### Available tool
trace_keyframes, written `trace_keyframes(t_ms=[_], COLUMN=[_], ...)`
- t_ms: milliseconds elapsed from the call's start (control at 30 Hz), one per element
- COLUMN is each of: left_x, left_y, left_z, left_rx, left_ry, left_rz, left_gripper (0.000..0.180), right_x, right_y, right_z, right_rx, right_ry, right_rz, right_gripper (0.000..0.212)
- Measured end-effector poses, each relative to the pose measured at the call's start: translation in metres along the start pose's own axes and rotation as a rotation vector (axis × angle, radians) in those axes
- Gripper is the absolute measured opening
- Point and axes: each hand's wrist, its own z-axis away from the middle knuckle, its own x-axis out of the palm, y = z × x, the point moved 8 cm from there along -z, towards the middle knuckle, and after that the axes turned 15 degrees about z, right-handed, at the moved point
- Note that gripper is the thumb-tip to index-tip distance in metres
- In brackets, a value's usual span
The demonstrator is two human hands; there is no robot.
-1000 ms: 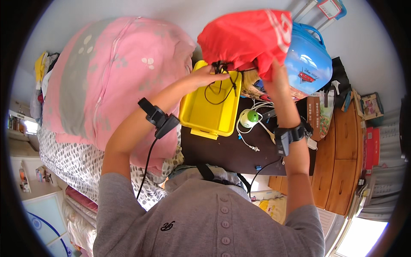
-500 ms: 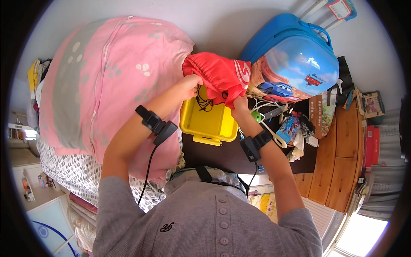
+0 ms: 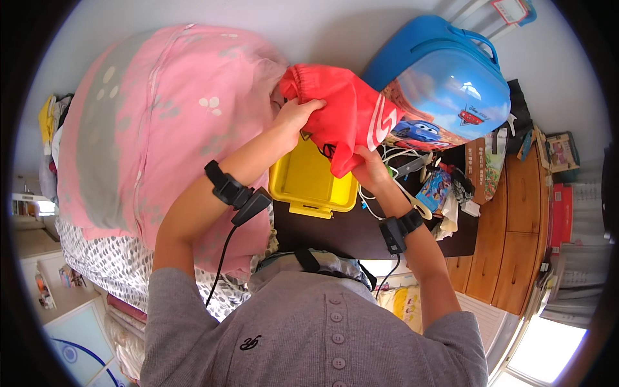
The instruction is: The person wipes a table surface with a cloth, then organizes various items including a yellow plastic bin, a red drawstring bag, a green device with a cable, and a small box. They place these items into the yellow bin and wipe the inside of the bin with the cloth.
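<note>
A red drawstring bag (image 3: 351,106) with white markings is stretched between my two hands. My left hand (image 3: 298,119) grips its left side near the gathered edge, thumb on top. At its lower right corner my right hand (image 3: 372,169) has its fingers closed on the fabric. Below the bag lies a yellow plastic box (image 3: 316,180), open at the top, its far part hidden by the bag. Dark cord shows between the bag and the box, close to my left hand.
A pink quilted bundle (image 3: 187,129) fills the left side. A blue hard-shell suitcase (image 3: 445,84) stands at the back right. White cables, a roll of tape (image 3: 422,209) and small packets (image 3: 435,187) crowd the dark tabletop (image 3: 374,238). Wooden drawers (image 3: 516,258) lie further right.
The bag has been lifted and spread out flatter, its lower corner now hanging over the box. My left hand has moved slightly right and up, my right hand slightly right and down.
</note>
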Motion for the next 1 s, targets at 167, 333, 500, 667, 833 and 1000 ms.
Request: trace_keyframes(t_ms=[167,333,500,667,833,1000], left_x=[0.036,0.067,0.042,0.043,0.021,-0.057], left_y=[0.035,0.013,0.029,0.012,-0.032,-0.056], left_z=[0.025,0.048,0.022,0.038,0.023,-0.007], left_rx=[0.176,-0.242,-0.02,-0.204,-0.483,-0.391], left_ry=[-0.158,-0.372,-0.269,-0.181,-0.239,0.09], left_rz=[-0.241,0.085,-0.453,-0.343,0.17,-0.1], left_gripper=[0.028,0.032,0.037,0.047,0.042,0.032], right_x=[-0.011,0.004,-0.008,0.0,0.005,-0.032], right_y=[-0.011,-0.021,-0.024,-0.04,-0.038,-0.038], right_z=[0.015,0.016,0.013,0.015,-0.005,-0.016], right_rx=[0.084,0.031,0.021,0.043,0.203,0.146], right_ry=[-0.062,-0.159,-0.086,-0.222,-0.131,0.251], right_rz=[-0.072,-0.271,-0.341,-0.434,-0.156,0.732], right_gripper=[0.052,0.056,0.058,0.049,0.039,0.045])
